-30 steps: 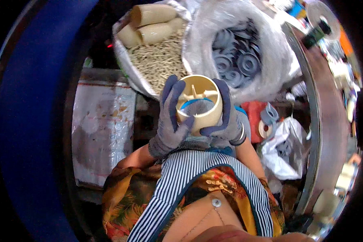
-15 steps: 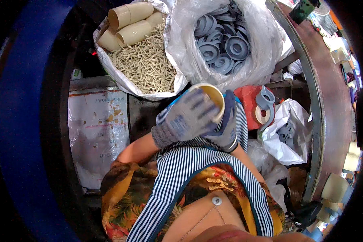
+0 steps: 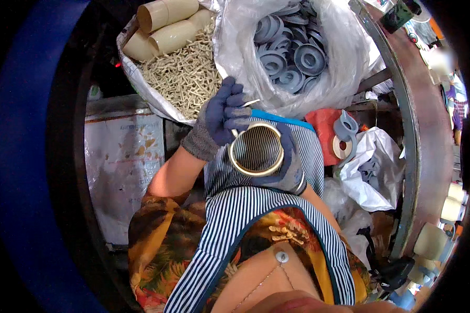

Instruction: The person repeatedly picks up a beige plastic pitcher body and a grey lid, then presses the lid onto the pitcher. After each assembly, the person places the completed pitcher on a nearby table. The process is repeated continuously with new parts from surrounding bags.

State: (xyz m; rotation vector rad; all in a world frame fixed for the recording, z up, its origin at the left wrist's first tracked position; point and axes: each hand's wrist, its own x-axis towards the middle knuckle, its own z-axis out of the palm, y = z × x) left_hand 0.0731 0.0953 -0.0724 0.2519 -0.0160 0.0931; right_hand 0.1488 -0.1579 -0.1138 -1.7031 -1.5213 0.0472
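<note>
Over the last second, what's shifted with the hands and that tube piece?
The left hand, which lay across the mouth of the cream tube, has lifted off toward the sack of small cream pieces and now pinches a thin pale piece. The tube's open end now faces the camera. Unchanged: the right hand cups the tube; the bag of grey rings sits as before.

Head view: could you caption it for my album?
Gloved right hand holds cream tube; left hand pinches small piece.
</note>
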